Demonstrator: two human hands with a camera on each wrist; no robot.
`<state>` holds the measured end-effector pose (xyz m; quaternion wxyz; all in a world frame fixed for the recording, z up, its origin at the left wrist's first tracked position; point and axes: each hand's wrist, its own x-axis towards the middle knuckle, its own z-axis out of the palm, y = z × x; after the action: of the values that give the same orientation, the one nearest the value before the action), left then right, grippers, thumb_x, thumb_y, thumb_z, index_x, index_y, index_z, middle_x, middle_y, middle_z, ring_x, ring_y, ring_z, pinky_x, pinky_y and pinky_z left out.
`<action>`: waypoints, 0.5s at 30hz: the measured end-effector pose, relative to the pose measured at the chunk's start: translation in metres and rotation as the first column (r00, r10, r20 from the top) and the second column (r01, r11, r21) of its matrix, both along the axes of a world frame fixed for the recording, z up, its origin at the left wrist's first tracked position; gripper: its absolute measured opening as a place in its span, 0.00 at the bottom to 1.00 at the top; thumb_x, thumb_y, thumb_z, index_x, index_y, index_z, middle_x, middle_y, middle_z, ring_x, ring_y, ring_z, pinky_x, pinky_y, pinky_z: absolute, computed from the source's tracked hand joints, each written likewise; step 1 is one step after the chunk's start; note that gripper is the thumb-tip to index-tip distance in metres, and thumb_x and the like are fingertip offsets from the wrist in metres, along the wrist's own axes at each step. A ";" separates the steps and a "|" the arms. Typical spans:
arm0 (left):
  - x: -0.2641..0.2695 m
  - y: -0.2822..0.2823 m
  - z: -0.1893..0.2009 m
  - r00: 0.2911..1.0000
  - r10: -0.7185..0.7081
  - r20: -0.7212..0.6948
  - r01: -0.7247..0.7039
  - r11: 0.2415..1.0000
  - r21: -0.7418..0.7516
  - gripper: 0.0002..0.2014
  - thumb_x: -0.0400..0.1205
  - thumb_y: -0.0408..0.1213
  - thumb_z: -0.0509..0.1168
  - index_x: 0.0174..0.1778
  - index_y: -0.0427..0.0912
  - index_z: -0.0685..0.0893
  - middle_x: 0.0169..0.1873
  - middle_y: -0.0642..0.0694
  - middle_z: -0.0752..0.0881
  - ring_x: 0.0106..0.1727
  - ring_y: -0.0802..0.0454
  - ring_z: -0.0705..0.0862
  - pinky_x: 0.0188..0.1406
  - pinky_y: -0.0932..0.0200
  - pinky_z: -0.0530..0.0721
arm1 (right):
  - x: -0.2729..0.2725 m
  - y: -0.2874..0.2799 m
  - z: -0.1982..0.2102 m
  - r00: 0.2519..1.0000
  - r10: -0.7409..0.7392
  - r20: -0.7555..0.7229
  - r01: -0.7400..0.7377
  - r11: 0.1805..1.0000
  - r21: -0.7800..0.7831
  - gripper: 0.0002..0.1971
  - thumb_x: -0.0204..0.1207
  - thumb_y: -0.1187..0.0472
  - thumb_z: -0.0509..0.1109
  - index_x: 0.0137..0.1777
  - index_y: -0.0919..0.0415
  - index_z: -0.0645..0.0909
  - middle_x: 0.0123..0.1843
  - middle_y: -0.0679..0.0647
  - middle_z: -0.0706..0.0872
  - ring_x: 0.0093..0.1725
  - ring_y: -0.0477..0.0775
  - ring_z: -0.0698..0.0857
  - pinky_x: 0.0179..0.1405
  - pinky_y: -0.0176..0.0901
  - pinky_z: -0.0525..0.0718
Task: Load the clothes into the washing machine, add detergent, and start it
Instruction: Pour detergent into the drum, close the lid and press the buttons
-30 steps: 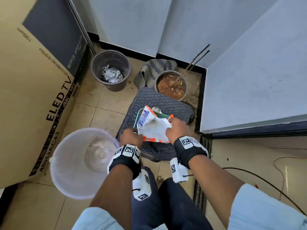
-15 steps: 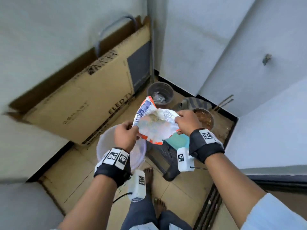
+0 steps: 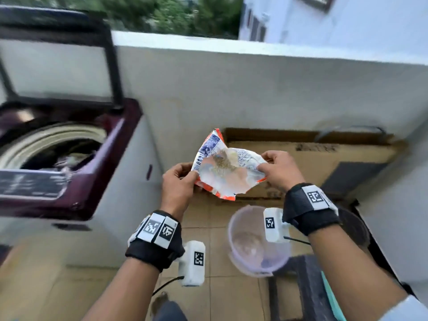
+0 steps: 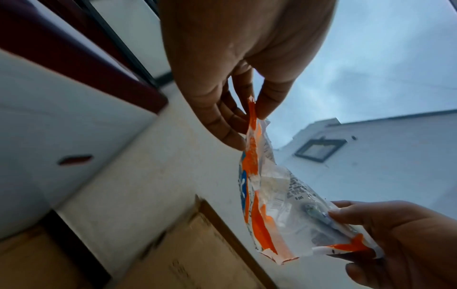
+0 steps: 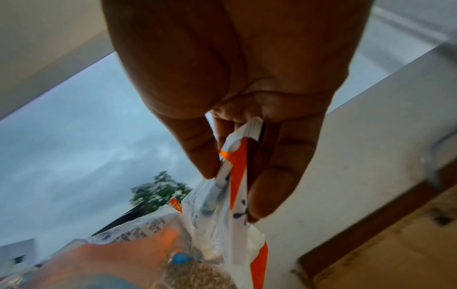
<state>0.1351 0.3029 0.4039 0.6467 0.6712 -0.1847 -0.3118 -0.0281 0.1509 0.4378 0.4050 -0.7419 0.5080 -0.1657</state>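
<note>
An orange, white and blue detergent packet (image 3: 228,169) hangs in the air between my two hands, with powder showing through its plastic. My left hand (image 3: 179,184) pinches its left edge and my right hand (image 3: 279,169) pinches its right edge. The left wrist view shows the packet (image 4: 268,197) pinched at the top by my left hand (image 4: 249,115). My right hand (image 5: 237,172) pinches the packet (image 5: 233,187) in the right wrist view. The top-loading washing machine (image 3: 69,158) stands at the left with its lid (image 3: 55,63) raised and clothes (image 3: 67,156) in the drum.
A translucent plastic bucket (image 3: 257,242) stands on the tiled floor below my right wrist. A large cardboard box (image 3: 308,163) leans against the white parapet wall (image 3: 254,89) ahead. A dark stool (image 3: 303,288) with a teal item is at the lower right.
I have stood up and turned left with the packet in both hands. The washing machine has come into view at the left, and the stool and buckets have dropped to the lower right.
</note>
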 end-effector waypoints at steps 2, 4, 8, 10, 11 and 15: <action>0.039 0.031 0.002 0.994 0.110 -0.005 -0.110 0.994 -0.011 0.09 0.79 0.23 0.65 0.48 0.37 0.88 0.41 0.34 0.89 0.37 0.43 0.86 0.41 0.47 0.88 | 0.055 0.018 0.003 0.995 0.102 -0.008 -0.102 0.995 -0.007 0.07 0.72 0.67 0.69 0.40 0.54 0.83 0.42 0.56 0.88 0.36 0.58 0.88 0.28 0.53 0.89; 0.077 0.060 0.007 0.980 0.201 0.002 -0.201 0.979 -0.030 0.08 0.79 0.23 0.65 0.47 0.37 0.88 0.40 0.36 0.89 0.35 0.47 0.85 0.42 0.49 0.88 | 0.110 0.035 0.005 0.979 0.202 -0.021 -0.203 0.978 -0.040 0.03 0.71 0.64 0.70 0.39 0.55 0.84 0.43 0.59 0.89 0.40 0.62 0.89 0.37 0.62 0.90; 0.157 0.110 0.016 0.938 0.344 0.036 -0.341 0.937 -0.071 0.09 0.80 0.23 0.66 0.49 0.38 0.89 0.35 0.45 0.90 0.32 0.54 0.87 0.34 0.60 0.87 | 0.218 0.074 0.014 0.941 0.339 0.025 -0.338 0.941 -0.031 0.06 0.72 0.67 0.68 0.42 0.55 0.83 0.43 0.58 0.89 0.35 0.63 0.89 0.29 0.57 0.90; 0.192 0.128 0.019 0.904 0.420 0.075 -0.415 0.907 -0.078 0.08 0.79 0.25 0.68 0.49 0.39 0.90 0.36 0.47 0.91 0.36 0.54 0.88 0.36 0.61 0.86 | 0.260 0.088 0.018 0.923 0.380 0.057 -0.380 0.925 -0.017 0.07 0.72 0.69 0.67 0.45 0.59 0.83 0.44 0.58 0.88 0.37 0.63 0.89 0.30 0.57 0.90; 0.214 0.138 0.020 0.889 0.450 0.090 -0.443 0.892 -0.086 0.08 0.78 0.26 0.69 0.49 0.40 0.90 0.38 0.45 0.91 0.39 0.50 0.88 0.40 0.57 0.87 | 0.286 0.096 0.019 0.914 0.399 0.071 -0.398 0.917 -0.017 0.08 0.72 0.70 0.66 0.46 0.58 0.83 0.45 0.58 0.88 0.39 0.64 0.89 0.33 0.58 0.90; 0.274 0.164 0.026 0.863 0.499 0.078 -0.490 0.865 -0.106 0.08 0.81 0.25 0.67 0.48 0.42 0.88 0.41 0.39 0.89 0.38 0.47 0.86 0.46 0.49 0.89 | 0.363 0.115 0.016 0.895 0.439 0.074 -0.431 0.896 -0.103 0.11 0.68 0.67 0.67 0.38 0.47 0.81 0.47 0.57 0.91 0.48 0.63 0.89 0.50 0.59 0.88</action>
<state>0.4092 0.4673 0.4294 0.7217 0.6840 -0.0523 -0.0925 0.3346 0.2660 0.4538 0.4241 -0.8443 0.3019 -0.1274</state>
